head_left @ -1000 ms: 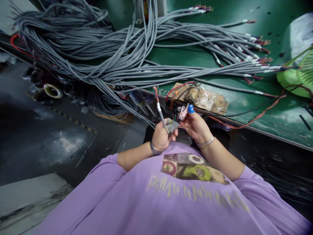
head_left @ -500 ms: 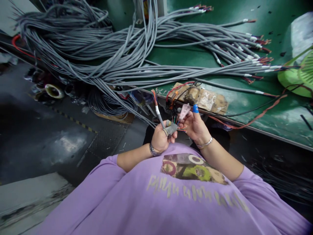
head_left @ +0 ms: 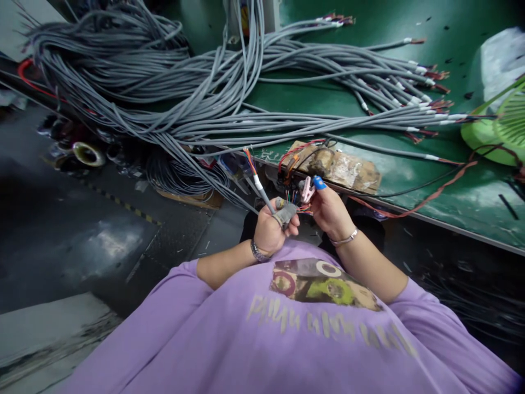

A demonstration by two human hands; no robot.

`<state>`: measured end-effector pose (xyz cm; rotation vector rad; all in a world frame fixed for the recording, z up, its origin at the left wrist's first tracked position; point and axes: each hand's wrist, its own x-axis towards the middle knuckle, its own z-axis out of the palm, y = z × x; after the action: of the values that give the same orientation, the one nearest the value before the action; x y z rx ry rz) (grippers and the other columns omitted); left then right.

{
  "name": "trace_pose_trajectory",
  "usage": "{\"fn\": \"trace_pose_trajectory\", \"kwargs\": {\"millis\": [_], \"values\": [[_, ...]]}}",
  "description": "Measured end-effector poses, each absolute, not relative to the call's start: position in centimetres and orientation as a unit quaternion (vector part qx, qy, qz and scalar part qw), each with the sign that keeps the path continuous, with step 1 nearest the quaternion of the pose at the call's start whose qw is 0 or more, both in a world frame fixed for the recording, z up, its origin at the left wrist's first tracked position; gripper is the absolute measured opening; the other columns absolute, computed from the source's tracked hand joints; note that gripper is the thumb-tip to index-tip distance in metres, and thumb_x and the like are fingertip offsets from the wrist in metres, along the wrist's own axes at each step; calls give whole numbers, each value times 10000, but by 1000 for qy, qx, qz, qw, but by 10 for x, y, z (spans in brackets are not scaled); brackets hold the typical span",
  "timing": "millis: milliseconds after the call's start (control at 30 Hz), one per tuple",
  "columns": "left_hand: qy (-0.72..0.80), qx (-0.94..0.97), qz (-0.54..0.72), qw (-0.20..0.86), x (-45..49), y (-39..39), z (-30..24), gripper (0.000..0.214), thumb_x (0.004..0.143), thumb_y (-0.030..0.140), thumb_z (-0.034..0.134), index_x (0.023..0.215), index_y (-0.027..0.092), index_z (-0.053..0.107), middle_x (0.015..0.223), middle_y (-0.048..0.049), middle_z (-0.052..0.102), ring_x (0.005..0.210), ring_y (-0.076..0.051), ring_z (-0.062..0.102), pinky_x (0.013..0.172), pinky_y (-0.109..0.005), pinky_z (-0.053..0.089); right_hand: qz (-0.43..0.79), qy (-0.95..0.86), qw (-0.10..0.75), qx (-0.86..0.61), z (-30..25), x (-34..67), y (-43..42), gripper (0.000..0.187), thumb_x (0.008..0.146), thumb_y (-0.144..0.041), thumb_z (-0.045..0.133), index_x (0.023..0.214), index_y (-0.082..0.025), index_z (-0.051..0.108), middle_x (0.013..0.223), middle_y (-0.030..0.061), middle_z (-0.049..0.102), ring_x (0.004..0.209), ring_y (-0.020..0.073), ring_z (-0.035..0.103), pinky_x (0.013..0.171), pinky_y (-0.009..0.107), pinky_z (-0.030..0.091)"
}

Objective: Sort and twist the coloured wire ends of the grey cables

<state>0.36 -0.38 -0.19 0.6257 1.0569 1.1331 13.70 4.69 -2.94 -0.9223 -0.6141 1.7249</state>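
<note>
Wearing a purple shirt with a printed panel across the chest, nearest of all. Showing, a little farther out, a dark metal band on the left wrist and a silvery bangle on the right. Clasping a grey cable in the left hand, with thumb and fingers closed round it and grey wrapping over some of the digits. Pointing its end up and to the left, past a white sleeve to a tuft of coloured strands. Spreading thin coloured wires from the other side of that grip, toward the right hand. Pinching a pale pink tool there between fingers and a thumb with a blue cover, just beside those thin wires. Unable to tell about any contact between tool and wires.

Having, past the hands and lower to the left, a coil of dark cable. Facing, by the edge of a green bench, a wooden block with a lumpy top, and to its right a twisted reddish cord. Looking, farther over, on a heap of grey cables with bared ends toward the right, near a green fan and a crumpled plastic bag.
</note>
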Motion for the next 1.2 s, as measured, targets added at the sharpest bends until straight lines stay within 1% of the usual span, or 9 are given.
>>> {"fn": "trace_pose_trajectory", "kwargs": {"millis": [167,300,400,500,700,867,967,1067,1200], "values": [[473,268,491,680,6,-1,-2,349,639,407,744,731,187,489,533,44,609,359,-79,519,332,-171,297,747,-225,526,-338,-37,135,44,467,784,-680,672,787,-215,641,713,-6,660,614,124,574,583,267,484],[468,270,488,685,8,-2,-2,391,640,434,761,721,192,464,542,40,611,360,-79,519,335,-172,294,763,-219,511,-330,-40,129,46,539,710,-749,688,801,-220,640,731,-12,668,594,118,583,575,265,500],[467,268,491,685,8,-2,-3,406,637,443,767,717,193,457,538,41,610,356,-78,516,333,-173,291,776,-202,496,-333,-39,125,49,597,675,-799,663,788,-214,631,697,-15,658,547,110,563,525,248,486],[469,261,496,682,8,-3,-4,385,643,420,764,716,190,464,534,42,612,354,-78,514,329,-171,290,766,-175,516,-341,-39,123,51,553,685,-759,693,770,-216,629,679,-27,656,500,91,530,485,228,466],[473,266,488,684,8,-3,-9,373,647,422,760,725,186,483,532,41,611,353,-80,515,329,-171,296,760,-147,537,-336,-39,120,51,499,674,-680,770,769,-209,633,695,-34,664,507,73,540,480,209,455],[479,270,482,682,7,-5,-8,386,636,432,762,725,189,476,527,40,609,353,-83,517,328,-171,294,764,-165,530,-327,-39,119,47,548,697,-758,687,776,-218,626,730,-22,672,531,84,537,509,225,465],[479,277,481,680,4,-9,-8,392,631,440,774,730,186,493,529,35,616,354,-87,522,329,-172,300,765,-177,529,-322,-40,125,45,581,688,-804,646,795,-233,635,778,-7,693,593,106,576,530,230,478],[485,294,478,671,-2,-12,-12,399,641,454,783,727,183,503,536,30,625,355,-91,531,332,-173,310,788,-200,487,-319,-41,136,41,630,633,-829,664,809,-224,658,765,9,689,602,118,583,531,237,491],[486,326,464,665,-11,-15,-22,394,666,470,778,728,180,519,545,24,634,368,-96,552,335,-170,316,824,-286,376,-313,-40,154,36,632,569,-779,752,741,-178,660,672,14,649,557,118,558,535,259,508]]}}
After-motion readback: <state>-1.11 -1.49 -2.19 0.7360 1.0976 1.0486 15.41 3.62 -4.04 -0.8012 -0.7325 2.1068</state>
